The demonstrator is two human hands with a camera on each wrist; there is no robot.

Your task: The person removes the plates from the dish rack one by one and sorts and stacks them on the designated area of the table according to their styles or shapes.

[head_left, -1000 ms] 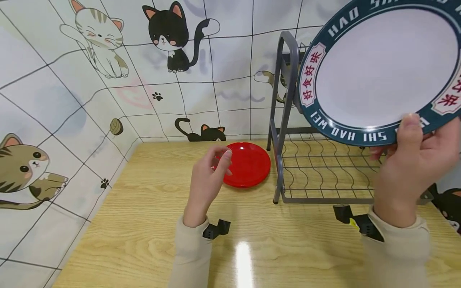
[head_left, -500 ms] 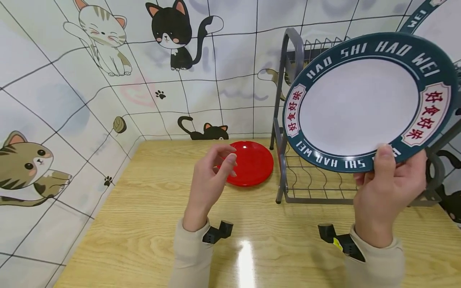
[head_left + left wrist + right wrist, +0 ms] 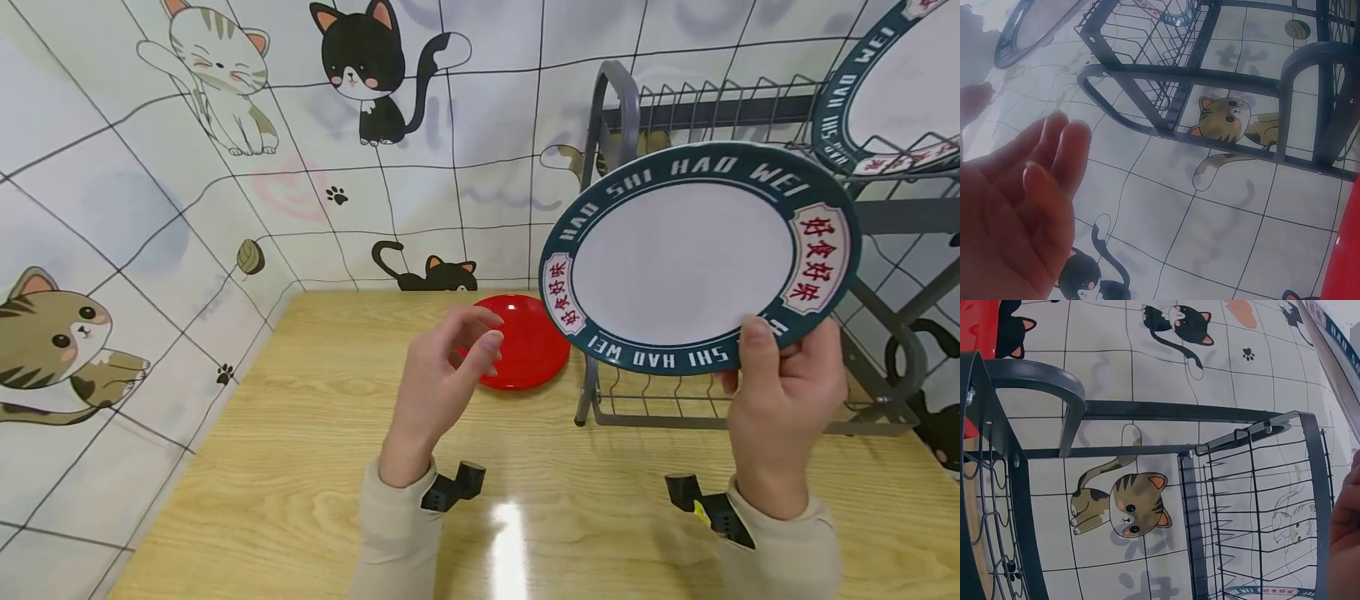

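Note:
My right hand (image 3: 783, 408) pinches the lower right rim of an oval plate (image 3: 682, 267), thumb on its face and fingers behind. The plate is white with a dark green lettered border and red characters. It is tilted up in front of the grey dish rack (image 3: 588, 379), hiding part of it. My left hand (image 3: 442, 379) hovers with loosely bent fingers and holds nothing. Behind its fingertips a red plate (image 3: 528, 342) lies on the wooden table, partly covered by the hand in the head view. The left wrist view shows the left hand (image 3: 1022, 206) with its palm bare.
A second green-rimmed plate (image 3: 885, 100) stands in the rack's upper tier at the right. The rack's lower wire shelf (image 3: 660, 396) sits low over the table (image 3: 300, 467). Walls with printed cats (image 3: 375, 75) rise behind and on the left.
The right hand has brought the oval plate left and down, away from the upper right, and the second plate in the rack has come into view. The left hand has hardly moved.

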